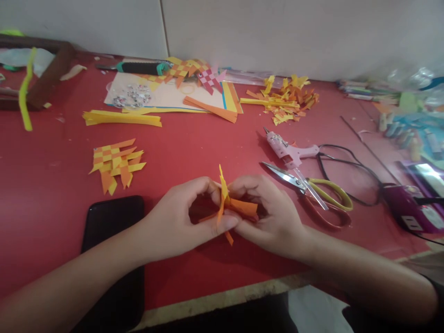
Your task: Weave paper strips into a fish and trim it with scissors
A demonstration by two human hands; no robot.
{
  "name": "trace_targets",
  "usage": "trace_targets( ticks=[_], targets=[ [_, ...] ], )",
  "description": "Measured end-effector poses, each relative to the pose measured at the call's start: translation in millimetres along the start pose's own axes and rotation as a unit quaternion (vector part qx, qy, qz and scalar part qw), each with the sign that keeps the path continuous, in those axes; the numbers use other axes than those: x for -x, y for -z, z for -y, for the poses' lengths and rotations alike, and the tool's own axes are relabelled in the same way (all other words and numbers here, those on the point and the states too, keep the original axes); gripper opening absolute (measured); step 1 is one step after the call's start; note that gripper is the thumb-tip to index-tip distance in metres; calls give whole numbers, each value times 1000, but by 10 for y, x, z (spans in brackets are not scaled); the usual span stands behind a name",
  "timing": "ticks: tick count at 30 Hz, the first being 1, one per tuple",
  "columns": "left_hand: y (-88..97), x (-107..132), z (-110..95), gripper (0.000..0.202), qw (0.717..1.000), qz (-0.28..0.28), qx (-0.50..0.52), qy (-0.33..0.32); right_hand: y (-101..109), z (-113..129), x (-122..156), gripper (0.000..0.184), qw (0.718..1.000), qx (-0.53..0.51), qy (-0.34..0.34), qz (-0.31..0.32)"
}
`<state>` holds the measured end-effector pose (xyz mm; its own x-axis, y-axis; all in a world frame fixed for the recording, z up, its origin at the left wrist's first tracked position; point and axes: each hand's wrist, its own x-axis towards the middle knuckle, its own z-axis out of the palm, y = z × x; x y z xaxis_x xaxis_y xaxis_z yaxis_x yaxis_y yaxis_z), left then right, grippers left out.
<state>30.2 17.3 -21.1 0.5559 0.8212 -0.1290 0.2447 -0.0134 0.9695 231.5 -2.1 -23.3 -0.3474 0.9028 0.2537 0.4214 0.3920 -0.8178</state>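
Note:
Between my two hands, above the red table [194, 152], is a piece of woven yellow and orange paper strips [225, 190]. My left hand [194, 217] pinches it from the left, thumb along its lower side. On the right, my right hand [268, 217] is closed on the same strips, its fingertips partly hidden behind them. A finished woven paper fish [114, 162] in yellow and orange lies to the left. Beneath my left forearm sits a black phone [114, 217]. Scissors [305, 185] with yellow and red handles lie right of my right hand.
A pink glue gun [291, 151] with a black cord lies beyond the scissors. Yellow strips [121, 119], orange strips [211, 109] and a pile of paper scraps [287, 99] are farther back. A purple box [412, 208] stands at right, a brown tray [52, 88] at far left.

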Motion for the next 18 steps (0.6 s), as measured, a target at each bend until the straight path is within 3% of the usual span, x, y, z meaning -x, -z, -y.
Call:
trace_targets(
  ticks=[5,11,13,15,17,18],
  targets=[
    [-18,-15,-7,8,999,-18,16,-21,-22,9,9,33,1000,-16,-7,-15],
    [4,-41,1,14,999,-41,7,-6,62,53,-55,33,997,-76,-21,14],
    [24,-49,4,18,999,-54,8,-1,241,19,-104,24,998,-66,-14,-19],
    [39,-57,8,19,997,-69,19,5,523,-79,-161,11,993,17,-24,-113],
    [48,-64,12,18,996,-87,29,9,861,-233,-212,10,962,176,-93,-188],
    [50,-68,14,17,995,-94,32,10,1024,-319,-233,17,937,270,-136,-173]
  ],
)
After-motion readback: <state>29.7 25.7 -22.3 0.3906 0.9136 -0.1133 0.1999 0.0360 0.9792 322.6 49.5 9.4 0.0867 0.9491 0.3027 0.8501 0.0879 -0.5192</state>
